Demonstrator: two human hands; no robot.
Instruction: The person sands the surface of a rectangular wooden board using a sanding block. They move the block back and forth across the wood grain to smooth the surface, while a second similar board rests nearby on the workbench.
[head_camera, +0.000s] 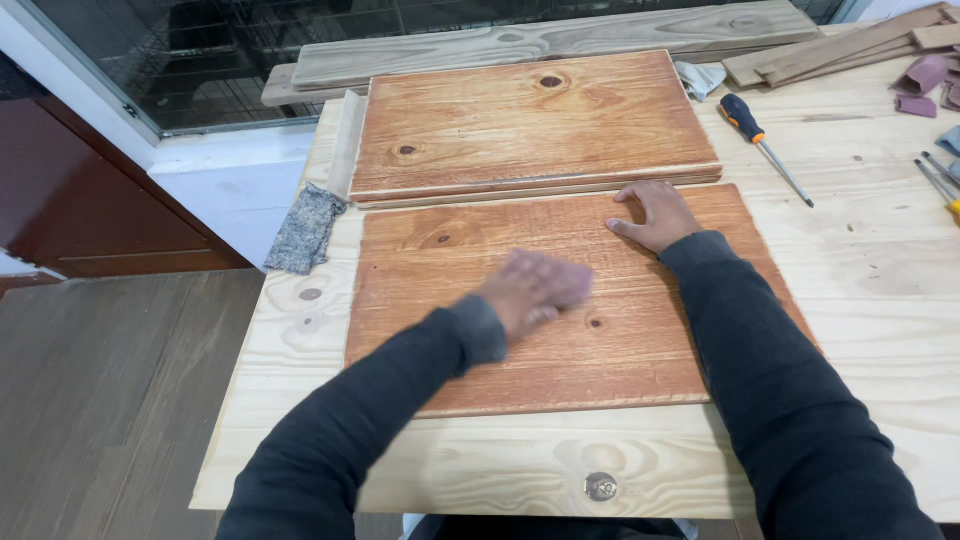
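Note:
A reddish-brown stained wooden board (440, 330) lies flat on the pale pine table (880, 290). My left hand (530, 290) is blurred with motion on the board's middle, pressing a piece of purplish sandpaper (572, 283) against the wood. My right hand (655, 215) rests flat on the board's far edge with fingers spread. A second stained board (530, 125) lies just beyond, stacked on other pieces.
A screwdriver (765, 148) with an orange and black handle lies right of the far board. A grey sanding pad (305, 230) hangs off the table's left edge. Raw planks (540, 45), sandpaper pieces (925, 85) and tool tips (940, 180) sit at the back and right.

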